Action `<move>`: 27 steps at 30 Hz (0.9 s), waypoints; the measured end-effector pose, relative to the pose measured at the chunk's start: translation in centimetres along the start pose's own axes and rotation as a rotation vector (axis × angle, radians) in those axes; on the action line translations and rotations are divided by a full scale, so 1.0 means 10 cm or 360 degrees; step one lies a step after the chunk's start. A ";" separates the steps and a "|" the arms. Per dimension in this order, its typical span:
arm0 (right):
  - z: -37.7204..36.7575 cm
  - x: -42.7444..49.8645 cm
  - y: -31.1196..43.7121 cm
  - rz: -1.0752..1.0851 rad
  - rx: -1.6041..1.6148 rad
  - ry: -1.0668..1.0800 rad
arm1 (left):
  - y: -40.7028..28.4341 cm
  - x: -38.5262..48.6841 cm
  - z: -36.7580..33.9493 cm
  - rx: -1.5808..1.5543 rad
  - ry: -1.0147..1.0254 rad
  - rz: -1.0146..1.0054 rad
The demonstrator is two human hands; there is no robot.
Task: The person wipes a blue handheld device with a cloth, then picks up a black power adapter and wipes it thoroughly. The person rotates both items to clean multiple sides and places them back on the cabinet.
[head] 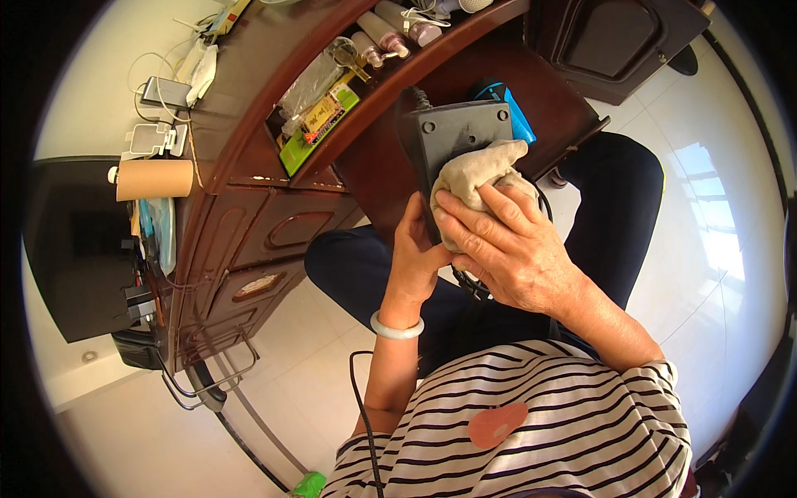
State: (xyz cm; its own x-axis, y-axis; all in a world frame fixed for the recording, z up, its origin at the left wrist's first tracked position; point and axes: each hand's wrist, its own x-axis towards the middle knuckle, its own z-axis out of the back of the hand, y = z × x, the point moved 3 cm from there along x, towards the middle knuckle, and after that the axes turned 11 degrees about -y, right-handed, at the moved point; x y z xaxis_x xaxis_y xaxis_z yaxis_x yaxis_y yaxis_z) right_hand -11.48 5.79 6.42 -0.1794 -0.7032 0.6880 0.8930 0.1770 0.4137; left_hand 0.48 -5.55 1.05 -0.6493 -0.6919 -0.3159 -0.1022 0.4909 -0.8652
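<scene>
My left hand, a pale bangle on its wrist, grips the near left edge of a black plastic box-shaped device. The device's face turned up to me has round rubber feet, and a thick cord leaves its far left corner. Under the spread fingers of my right hand, a bunched beige cloth is pressed against that face. The cloth hides the device's near half. Below my right hand hangs a dark bundled cable, partly covered by the fingers.
Beyond the device, a blue and black object lies on a reddish-brown wooden surface. An open compartment at the far left holds a green box and pump bottles. A cardboard tube sits at the cabinet's left edge.
</scene>
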 end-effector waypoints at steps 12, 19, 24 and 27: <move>0.00 0.09 -0.05 -0.0133 -0.0143 -0.0128 | 0.03 -0.04 -0.06 0.0095 -0.0025 -0.0062; 0.10 0.26 -0.30 -0.0272 -0.0174 -0.0281 | 0.05 -0.08 -0.12 0.0126 -0.0015 -0.0089; 0.12 0.12 -0.24 -0.0341 -0.0203 -0.0287 | 0.06 -0.06 -0.10 0.0101 -0.0037 -0.0115; 0.09 0.07 -0.11 -0.0176 -0.0214 -0.0239 | 0.05 -0.04 -0.09 0.0122 -0.0030 -0.0123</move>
State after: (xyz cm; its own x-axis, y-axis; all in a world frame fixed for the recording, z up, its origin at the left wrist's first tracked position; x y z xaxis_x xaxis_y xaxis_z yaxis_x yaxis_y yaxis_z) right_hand -12.93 5.73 6.93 -0.3295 -0.6009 0.7282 0.9098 0.0042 0.4151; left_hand 0.04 -4.53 1.10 -0.6271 -0.7364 -0.2540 -0.0930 0.3945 -0.9142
